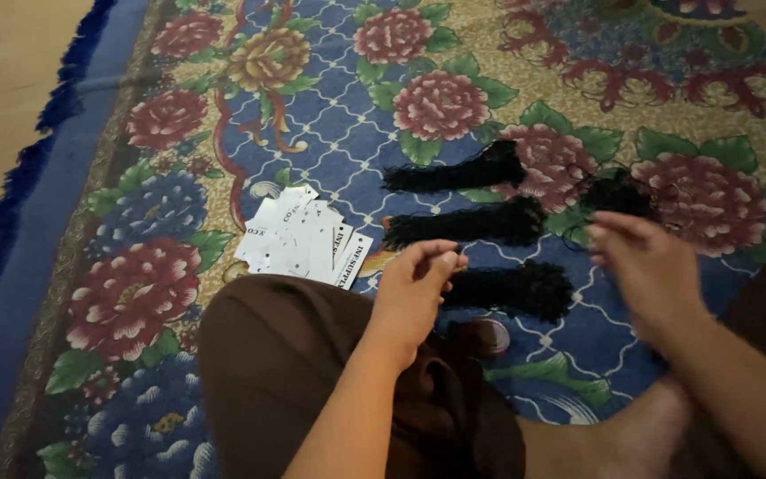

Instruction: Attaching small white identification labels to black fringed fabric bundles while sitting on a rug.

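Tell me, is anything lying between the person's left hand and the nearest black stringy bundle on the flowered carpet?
Nothing visible: the left hand hovers beside the nearest black thread bundle, only bare flowered carpet between them.

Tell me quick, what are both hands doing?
Left hand: fingers pinched together, maybe on a thin black thread; too fine to tell.
Right hand: blurred, fingers loosely curled, above the loose black thread pile; holding anything cannot be told.
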